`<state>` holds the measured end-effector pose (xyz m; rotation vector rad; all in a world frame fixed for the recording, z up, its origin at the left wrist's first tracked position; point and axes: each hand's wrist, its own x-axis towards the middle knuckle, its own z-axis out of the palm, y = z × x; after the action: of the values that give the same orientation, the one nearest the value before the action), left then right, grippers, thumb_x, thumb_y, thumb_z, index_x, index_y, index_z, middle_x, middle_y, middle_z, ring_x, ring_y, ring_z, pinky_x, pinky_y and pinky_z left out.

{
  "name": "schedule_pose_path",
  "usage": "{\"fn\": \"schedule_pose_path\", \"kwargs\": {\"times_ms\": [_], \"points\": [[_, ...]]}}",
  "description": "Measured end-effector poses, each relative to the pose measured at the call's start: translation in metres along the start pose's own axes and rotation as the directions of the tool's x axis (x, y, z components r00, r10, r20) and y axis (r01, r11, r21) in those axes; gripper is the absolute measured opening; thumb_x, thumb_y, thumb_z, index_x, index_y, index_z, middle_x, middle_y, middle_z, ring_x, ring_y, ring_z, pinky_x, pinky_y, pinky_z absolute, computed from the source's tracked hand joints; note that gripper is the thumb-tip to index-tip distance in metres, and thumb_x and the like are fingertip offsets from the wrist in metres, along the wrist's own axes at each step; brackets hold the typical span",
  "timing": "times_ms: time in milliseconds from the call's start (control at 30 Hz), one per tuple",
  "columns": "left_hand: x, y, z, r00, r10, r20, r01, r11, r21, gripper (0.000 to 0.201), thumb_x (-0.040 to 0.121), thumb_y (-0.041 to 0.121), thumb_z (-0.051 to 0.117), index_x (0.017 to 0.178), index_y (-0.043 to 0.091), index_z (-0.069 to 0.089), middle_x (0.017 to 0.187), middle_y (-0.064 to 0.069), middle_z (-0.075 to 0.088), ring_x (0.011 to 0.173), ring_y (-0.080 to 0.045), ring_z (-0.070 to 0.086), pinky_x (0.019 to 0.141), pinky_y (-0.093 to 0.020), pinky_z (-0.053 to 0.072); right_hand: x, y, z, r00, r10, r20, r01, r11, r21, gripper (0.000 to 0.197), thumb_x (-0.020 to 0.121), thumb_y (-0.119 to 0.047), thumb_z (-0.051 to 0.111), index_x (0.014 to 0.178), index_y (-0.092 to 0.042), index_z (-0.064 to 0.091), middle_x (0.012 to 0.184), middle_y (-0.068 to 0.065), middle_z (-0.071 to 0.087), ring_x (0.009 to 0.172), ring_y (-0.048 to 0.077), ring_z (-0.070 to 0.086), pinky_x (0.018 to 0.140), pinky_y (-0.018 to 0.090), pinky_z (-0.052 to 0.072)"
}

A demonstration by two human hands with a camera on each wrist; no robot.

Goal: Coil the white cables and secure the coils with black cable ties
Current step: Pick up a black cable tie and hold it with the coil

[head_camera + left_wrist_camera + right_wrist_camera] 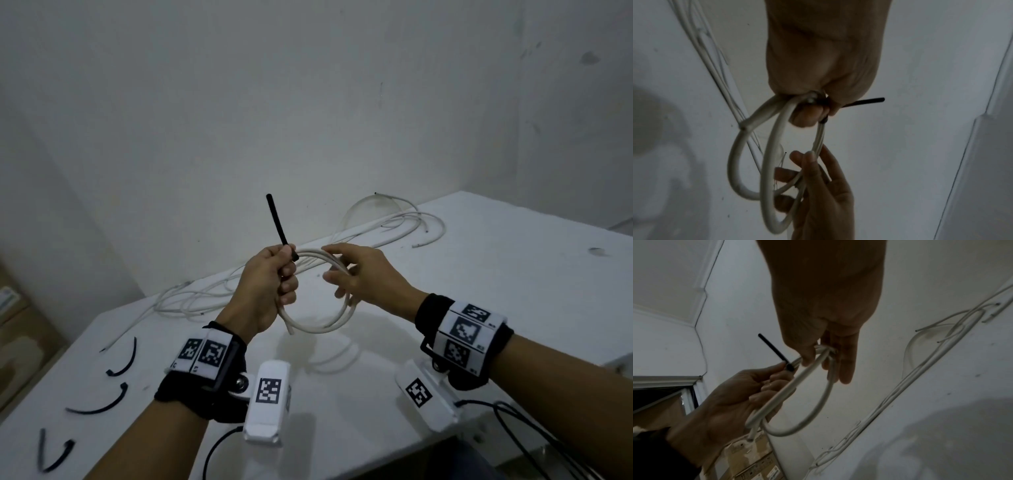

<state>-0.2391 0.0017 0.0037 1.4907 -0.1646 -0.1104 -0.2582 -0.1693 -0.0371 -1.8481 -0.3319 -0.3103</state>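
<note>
Above the white table (479,291) I hold a small coil of white cable (317,331) between both hands. My left hand (284,274) grips the coil's left side, and a black cable tie (275,219) sticks up out of that fist. My right hand (346,274) holds the coil's right side, its fingers through the loop and curled round the strands. The left wrist view shows the coil (765,178) hanging from the left hand (818,65), the tie (865,102) jutting sideways and the right hand (818,194) below. The right wrist view shows the coil (789,385) and the tie (770,347).
Loose white cables lie along the table's far edge (394,226) and at its back left (191,294). Several spare black ties lie on the table's left front (123,359) (99,404). Cardboard boxes (20,335) stand left of the table. A wall rises close behind.
</note>
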Motion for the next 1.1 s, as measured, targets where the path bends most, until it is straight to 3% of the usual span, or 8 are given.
{"fn": "schedule_pose_path", "kwargs": {"times_ms": [200,267,367,533,667,867,1000,1100], "points": [[0.006,-0.012,0.002,0.994,-0.076,-0.077,0.066,0.989,-0.129,0.015,0.096,0.019,0.05,0.085,0.009,0.055,0.054,0.001,0.047,0.044,-0.01,0.041,0.037,-0.02,0.036,-0.001,0.011,0.004,0.99,-0.066,-0.128,0.054,0.995,-0.088,0.031,0.095,-0.015,0.051,0.125,-0.013,0.058,0.072,-0.002,0.056,0.041,0.005,0.05,0.035,0.019,0.043],[0.003,-0.014,0.007,0.99,-0.115,-0.078,0.102,0.982,-0.156,0.021,0.096,0.023,0.051,0.087,0.007,0.061,0.061,-0.004,0.054,0.055,-0.015,0.053,0.051,-0.027,0.053,0.001,0.013,0.006,0.963,-0.107,-0.248,0.076,0.989,-0.13,0.029,0.096,-0.014,0.048,0.123,-0.009,0.06,0.07,-0.01,0.053,0.043,0.004,0.049,0.038,0.01,0.039],[-0.003,-0.017,0.012,0.986,-0.138,-0.092,0.128,0.987,-0.1,0.025,0.098,0.025,0.049,0.098,0.003,0.061,0.076,-0.013,0.058,0.072,-0.025,0.061,0.076,-0.043,0.056,0.004,0.016,0.005,0.93,-0.112,-0.352,0.064,0.987,-0.144,0.03,0.097,-0.012,0.046,0.122,-0.006,0.06,0.072,-0.015,0.052,0.056,0.001,0.049,0.046,0.006,0.04],[-0.01,-0.035,0.014,0.995,-0.047,-0.088,0.069,0.963,0.261,0.015,0.094,0.001,0.05,0.106,-0.004,0.056,0.077,-0.016,0.057,0.068,-0.03,0.059,0.069,-0.04,0.057,0.009,0.019,0.001,0.905,-0.047,-0.423,-0.032,0.984,-0.177,0.024,0.094,-0.008,0.046,0.109,0.001,0.063,0.086,0.015,0.067,0.08,0.03,0.062,0.073,0.038,0.052],[-0.001,-0.048,0.007,0.983,-0.117,-0.139,0.146,0.963,0.226,0.057,0.091,-0.002,0.057,0.141,-0.005,0.03,0.08,-0.018,0.059,0.068,-0.027,0.061,0.069,-0.038,0.059,0.013,0.023,-0.004,0.939,0.211,-0.273,-0.247,0.963,-0.105,0.021,0.09,-0.005,0.047,0.105,0.0,0.06,0.083,0.016,0.061,0.053,0.025,0.058,0.036,0.023,0.046],[0.018,-0.073,0.005,0.957,-0.217,-0.194,0.275,0.892,0.359,0.042,0.085,0.007,0.069,0.117,-0.003,0.044,0.097,-0.024,0.054,0.063,-0.022,0.055,0.075,-0.043,0.057,0.022,0.04,-0.012,0.853,0.521,0.011,-0.495,0.816,-0.299,0.005,0.088,0.001,0.053,0.084,0.004,0.052,0.063,0.015,0.056,0.032,0.013,0.053,0.036,0.025,0.048],[0.022,-0.079,0.005,0.969,-0.237,-0.065,0.223,0.738,0.636,0.049,0.079,0.019,0.077,0.121,0.008,0.053,0.106,-0.013,0.061,0.083,-0.02,0.062,0.079,-0.032,0.054,0.024,0.049,-0.012,0.787,0.609,0.101,-0.523,0.744,-0.416,0.018,0.088,-0.013,0.063,0.081,-0.003,0.049,0.076,0.015,0.058,0.06,0.025,0.061,0.068,0.044,0.059],[0.02,-0.078,-0.003,0.978,-0.209,0.015,0.106,0.555,0.825,0.065,0.076,0.028,0.079,0.133,0.016,0.049,0.128,-0.006,0.054,0.114,-0.022,0.055,0.09,-0.028,0.047,0.023,0.045,-0.021,0.784,0.591,0.189,-0.485,0.774,-0.406,0.059,0.085,-0.019,0.069,0.131,0.0,0.038,0.113,0.015,0.055,0.093,0.025,0.062,0.069,0.033,0.055]]}}
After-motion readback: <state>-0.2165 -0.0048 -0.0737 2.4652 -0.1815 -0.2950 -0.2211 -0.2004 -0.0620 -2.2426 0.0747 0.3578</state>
